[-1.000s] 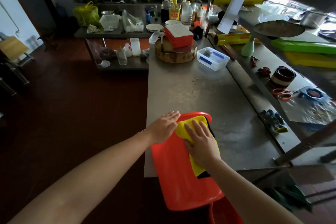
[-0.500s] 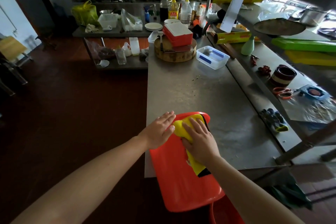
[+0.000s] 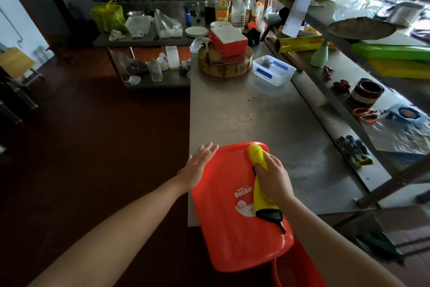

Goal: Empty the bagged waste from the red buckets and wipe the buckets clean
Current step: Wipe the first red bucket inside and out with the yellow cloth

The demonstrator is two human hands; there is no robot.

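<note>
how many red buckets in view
2. One red bucket lies on its side on the steel table; the second bucket shows partly below it at the bottom edge. More may be hidden.

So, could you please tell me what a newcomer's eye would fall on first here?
The bright red plastic bucket lying on its side across the near edge of the steel table stands out first. The right hand grips a yellow cloth against it, while the left hand rests flat on its left flank. Farther back, a red-and-white box sits on a round wooden block.
</note>
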